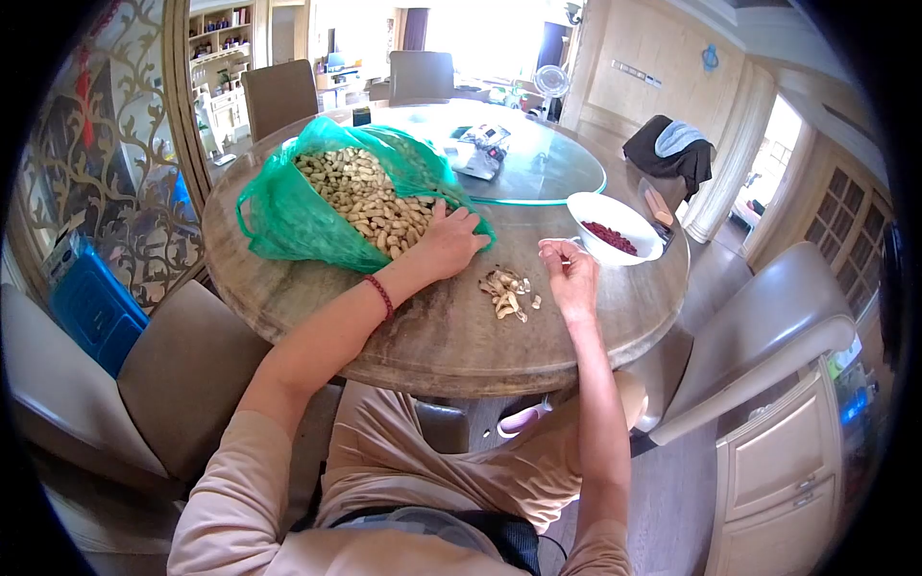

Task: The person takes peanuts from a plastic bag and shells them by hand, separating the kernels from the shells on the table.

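A green plastic bag [317, 226] full of unshelled peanuts [370, 197] lies open on the round table. My left hand [449, 238] rests over the bag's right edge at the peanuts, fingers apart and slightly bent, with a red beaded bracelet on the wrist. My right hand [572, 276] is raised just left of a white bowl [583, 204], its thumb and fingertips pinched together. Whatever sits in that pinch is too small to make out. Dark red peanut kernels [612, 238] lie inside the bowl. Between my hands is a small pile of broken peanut shells [504, 293].
A glass turntable [567, 178] covers the table's middle, with a clear plastic package [477, 154] on it. Beyond the bowl lies a tan item [657, 204] near the table edge. Chairs stand around, including a leather one [768, 326] at right and another [192, 370] at left.
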Motion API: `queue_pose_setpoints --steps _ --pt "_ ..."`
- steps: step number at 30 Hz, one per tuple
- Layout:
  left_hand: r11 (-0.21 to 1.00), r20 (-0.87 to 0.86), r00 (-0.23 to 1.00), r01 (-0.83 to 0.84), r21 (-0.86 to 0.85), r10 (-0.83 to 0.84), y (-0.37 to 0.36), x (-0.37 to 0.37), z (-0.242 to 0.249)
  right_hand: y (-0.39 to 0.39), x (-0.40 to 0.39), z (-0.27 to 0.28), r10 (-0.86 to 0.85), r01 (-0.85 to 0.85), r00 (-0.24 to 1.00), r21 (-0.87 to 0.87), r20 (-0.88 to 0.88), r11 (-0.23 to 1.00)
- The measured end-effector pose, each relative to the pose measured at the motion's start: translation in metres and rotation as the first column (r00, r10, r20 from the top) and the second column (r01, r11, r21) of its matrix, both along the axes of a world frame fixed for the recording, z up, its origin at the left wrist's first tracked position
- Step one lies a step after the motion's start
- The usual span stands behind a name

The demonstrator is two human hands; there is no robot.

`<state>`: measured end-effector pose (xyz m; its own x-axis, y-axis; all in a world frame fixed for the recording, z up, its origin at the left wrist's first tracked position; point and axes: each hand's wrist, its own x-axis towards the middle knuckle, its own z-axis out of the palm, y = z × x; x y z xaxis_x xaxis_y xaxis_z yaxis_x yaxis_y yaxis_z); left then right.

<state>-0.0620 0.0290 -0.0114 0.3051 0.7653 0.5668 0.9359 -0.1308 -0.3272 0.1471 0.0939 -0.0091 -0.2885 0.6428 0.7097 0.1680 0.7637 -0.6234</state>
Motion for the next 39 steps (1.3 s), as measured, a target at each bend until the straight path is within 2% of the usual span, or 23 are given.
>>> queue_pose_setpoints --steps 12,15,17,24,29,33,35,36,38,39 --pt "0.998 0.07 0.995 0.068 -0.015 -0.067 0.0 -0.004 0.001 -0.007 0.002 0.006 -0.009 0.01 1.0 -0.061 0.01 0.998" --pt "0.999 0.034 0.999 0.022 -0.047 -0.021 -0.003 -0.003 0.008 -0.007 0.003 0.006 -0.003 0.003 1.0 -0.054 0.01 0.999" --pt "0.988 0.065 0.997 -0.031 -0.155 0.041 -0.009 -0.002 0.014 -0.008 0.004 0.006 -0.013 0.014 1.0 -0.053 0.015 0.999" --pt "0.986 0.148 0.989 0.052 -0.161 -0.028 -0.012 -0.008 0.016 -0.01 0.004 0.007 -0.003 0.003 1.0 -0.045 0.009 0.999" --pt "0.956 0.149 0.989 0.027 -0.292 0.017 -0.019 -0.006 0.028 -0.012 0.005 0.008 0.005 -0.004 1.0 -0.054 0.013 0.999" --pt "0.962 0.178 0.983 0.081 -0.262 -0.035 -0.022 -0.007 0.027 -0.012 0.005 0.007 0.009 -0.008 1.0 -0.034 0.014 0.999" --pt "0.978 0.241 0.965 0.141 -0.152 -0.101 -0.021 -0.008 0.025 -0.012 0.005 0.008 0.001 0.0 1.0 -0.062 0.013 0.998" --pt "0.979 0.243 0.965 0.14 -0.151 -0.1 -0.021 -0.007 0.027 -0.012 0.005 0.008 0.002 -0.001 1.0 -0.06 0.015 0.998" --pt "0.98 0.276 0.942 0.2 0.001 -0.192 -0.02 -0.005 0.033 -0.01 0.004 0.007 -0.01 0.011 1.0 -0.077 0.014 0.997" --pt "0.98 0.278 0.941 0.199 0.004 -0.192 -0.021 -0.002 0.035 -0.011 0.004 0.006 -0.009 0.01 1.0 -0.074 0.017 0.997"
